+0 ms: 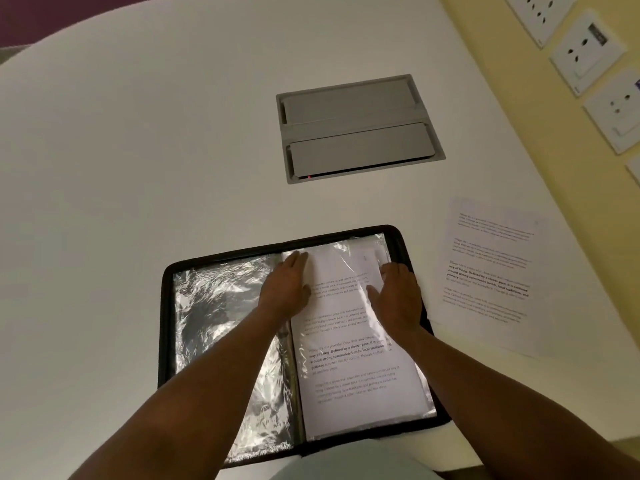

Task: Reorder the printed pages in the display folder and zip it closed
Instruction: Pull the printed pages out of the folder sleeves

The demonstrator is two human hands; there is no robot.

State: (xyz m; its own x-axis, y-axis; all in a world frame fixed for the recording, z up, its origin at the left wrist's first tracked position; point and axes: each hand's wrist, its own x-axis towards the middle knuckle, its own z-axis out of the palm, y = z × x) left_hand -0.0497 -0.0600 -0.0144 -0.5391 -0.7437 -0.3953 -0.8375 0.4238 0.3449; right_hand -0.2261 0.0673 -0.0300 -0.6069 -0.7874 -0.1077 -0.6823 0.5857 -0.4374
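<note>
folder [166, 306] on table [138, 133], loose page [491, 271] right

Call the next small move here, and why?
Probably slide the printed page the rest of the way into the clear plastic sleeve of the open black zip folder. The left hand lies flat by the spine, and the right hand is on the page's right edge. One loose printed sheet waits on the white table.
</note>
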